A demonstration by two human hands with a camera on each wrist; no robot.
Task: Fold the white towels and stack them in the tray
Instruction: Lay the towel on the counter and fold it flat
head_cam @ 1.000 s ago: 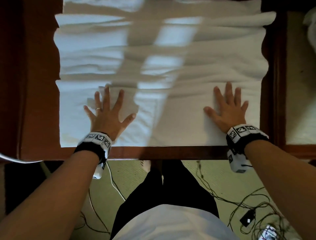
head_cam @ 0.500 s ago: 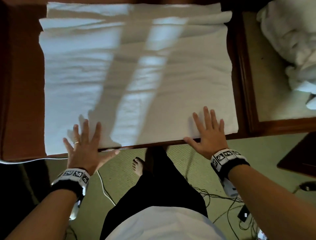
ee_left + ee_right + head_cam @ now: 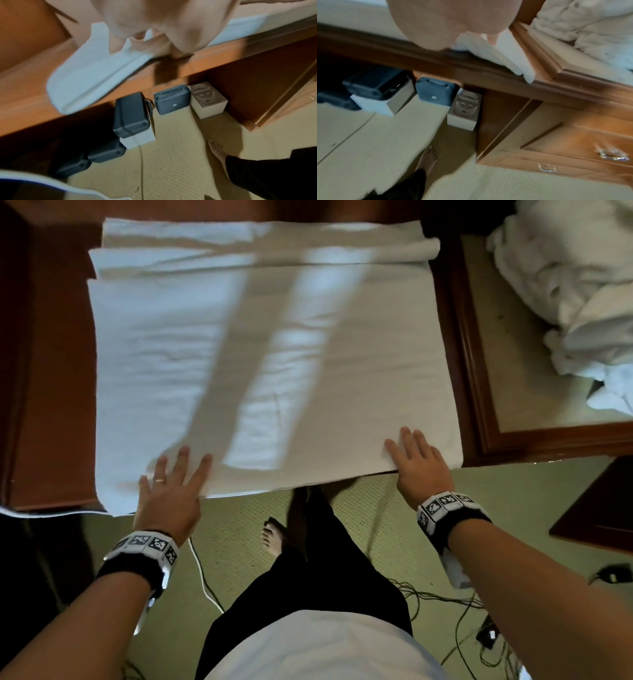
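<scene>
**Both hands flat at the towel's near edge**

Standing at the desk [image 3: 51,405], the person has black trousers [image 3: 318,570] and one bare foot [image 3: 272,537] on the pale green carpet [image 3: 513,508], where loose cables [image 3: 445,601] trail to the right. Under the desk, the wrist views show dark grey carrying cases [image 3: 131,115] and white boxes [image 3: 208,100] set on the carpet.

The left hand [image 3: 168,491] lies with fingers straight and spread on the near left part of the white towel [image 3: 274,354], its palm reaching back past the desk's front edge; a ring [image 3: 159,480] sits on one finger. The right hand [image 3: 419,463] lies flat with its fingers straight and close together on the towel's near right corner. Neither hand curls round the cloth in the head view; the wrist views are too blurred to show the fingertips clearly. Each wrist carries a black band with printed square markers [image 3: 445,503].

The towel is spread over the brown desk, its near edge just overhanging the front. Farther back, its far end is gathered in long folds lying crosswise. Bands of light and shadow run across it.

To the right, beyond a raised wooden rim, a pile of crumpled white towels [image 3: 565,285] lies on a pale surface.
</scene>
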